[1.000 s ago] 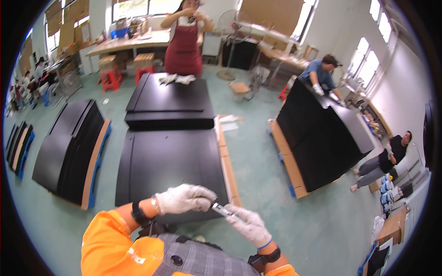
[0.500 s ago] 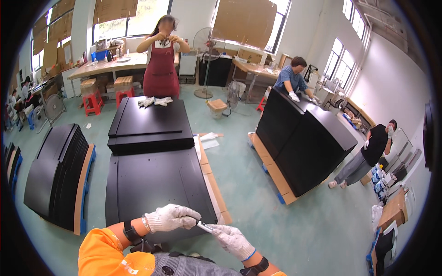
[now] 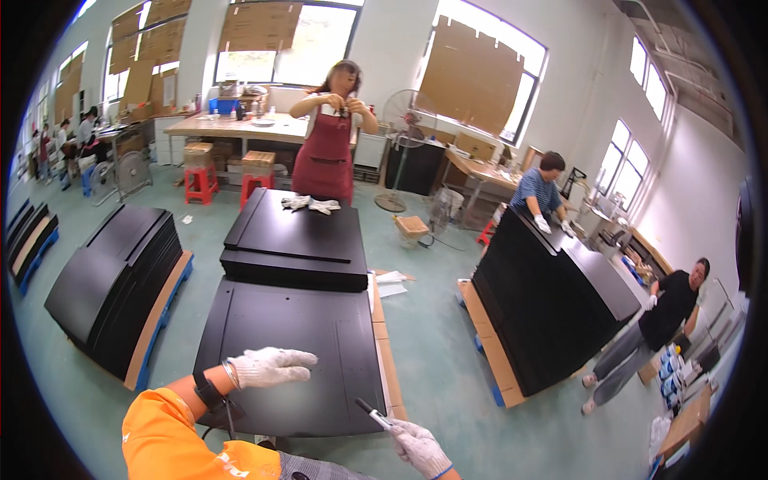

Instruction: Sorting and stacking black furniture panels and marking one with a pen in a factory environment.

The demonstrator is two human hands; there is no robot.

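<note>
My right hand (image 3: 419, 450), in a white knit glove, is closed around a slim marker pen (image 3: 379, 418) with a pale barrel and a black end. The black end points up and left, at the near right edge of the panel stack. My left hand (image 3: 274, 367), gloved too, holds nothing. Its fingers stretch out to the right, above the near black panel (image 3: 320, 332), which has a few small holes. Whether the left hand touches the panel I cannot tell. Behind lies a higher stack of black panels (image 3: 300, 240) with white gloves (image 3: 310, 205) on top.
Black panels (image 3: 112, 240) on a blue pallet stand to the left. At the right, one person (image 3: 538, 192) leans over a tall panel stack (image 3: 552, 312); another person (image 3: 668, 308) stands farther right. A person in a red apron (image 3: 324, 160) is behind my stack. A floor fan (image 3: 406, 120) stands beyond.
My hands have parted: the left has let go of the pen and opened over the panel, while the right keeps it, lower. My view has shifted left. The person at far right has lowered a hand.
</note>
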